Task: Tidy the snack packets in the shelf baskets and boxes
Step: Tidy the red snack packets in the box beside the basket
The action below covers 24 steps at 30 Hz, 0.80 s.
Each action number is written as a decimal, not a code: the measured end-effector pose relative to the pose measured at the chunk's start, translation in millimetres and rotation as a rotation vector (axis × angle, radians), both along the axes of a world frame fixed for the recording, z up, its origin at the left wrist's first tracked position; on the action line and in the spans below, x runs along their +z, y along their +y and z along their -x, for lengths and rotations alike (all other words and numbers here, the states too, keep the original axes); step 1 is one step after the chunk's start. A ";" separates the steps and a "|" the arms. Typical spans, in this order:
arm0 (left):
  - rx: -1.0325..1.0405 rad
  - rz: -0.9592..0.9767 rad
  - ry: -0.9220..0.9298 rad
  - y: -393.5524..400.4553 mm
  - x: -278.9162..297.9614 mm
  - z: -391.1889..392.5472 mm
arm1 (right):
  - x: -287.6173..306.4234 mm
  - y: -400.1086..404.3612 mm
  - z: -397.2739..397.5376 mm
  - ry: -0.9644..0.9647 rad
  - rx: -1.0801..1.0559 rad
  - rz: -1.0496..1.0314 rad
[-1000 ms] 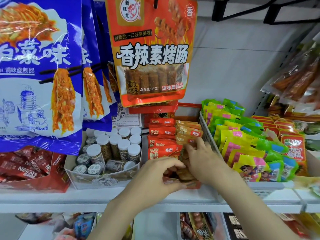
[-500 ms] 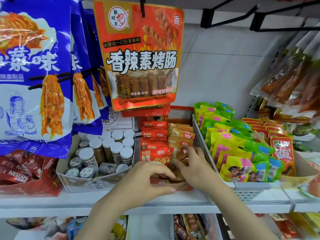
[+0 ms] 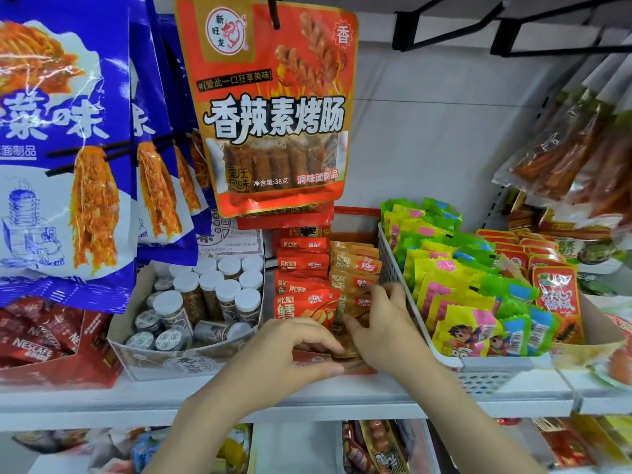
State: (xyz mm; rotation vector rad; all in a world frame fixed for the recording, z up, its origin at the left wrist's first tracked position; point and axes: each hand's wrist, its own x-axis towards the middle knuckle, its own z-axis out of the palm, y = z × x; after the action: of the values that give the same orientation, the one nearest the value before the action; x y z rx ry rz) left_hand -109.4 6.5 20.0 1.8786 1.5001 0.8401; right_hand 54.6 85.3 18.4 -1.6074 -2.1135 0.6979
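Both hands (image 3: pixel 342 340) grip brown packets (image 3: pixel 352 302) above white shelf (image 3: pixel 342 398).

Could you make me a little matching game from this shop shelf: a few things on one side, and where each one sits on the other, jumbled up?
Things:
1. small jars with white lids
2. yellow and green packets
3. big orange bag
4. red Nescafe sachets

Places:
A. hanging from a hook above the shelf
B. in the white slotted basket at the right
C. in the red box at the far left
D. in the pale cardboard box left of the hands

Pairs: 1-D, 2-B, 3-A, 4-C
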 end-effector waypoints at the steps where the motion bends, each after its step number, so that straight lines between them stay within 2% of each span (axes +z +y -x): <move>1: -0.001 0.001 -0.002 -0.2 -0.3 0.2 | 0.9 -0.6 0.9 -0.028 -0.010 -0.003; 5: -0.002 -0.001 0.019 -0.8 -1.7 0.3 | 3.8 -2.7 1.6 -0.172 -0.039 -0.157; 11: -0.014 -0.006 0.019 -1.4 -1.6 -2.2 | 8.7 -3.5 2.1 -0.218 -0.036 -0.244; 15: -0.005 0.005 -0.015 -2.4 0.3 -1.9 | 23.9 -6.4 -0.9 -0.018 -0.022 -0.336; 20: 0.062 0.028 -0.135 -2.9 4.9 -2.2 | 67.3 -11.4 -10.7 0.290 0.011 -0.658; 24: 0.072 0.088 -0.158 -4.4 6.1 -0.9 | 95.5 -11.3 -24.9 0.416 -0.064 -0.862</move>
State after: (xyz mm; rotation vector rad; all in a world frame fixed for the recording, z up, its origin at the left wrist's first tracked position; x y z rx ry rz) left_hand -108.5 2.1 26.1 1.6634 1.4892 0.9179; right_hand 79.5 74.0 114.0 -0.9408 -1.6788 0.0394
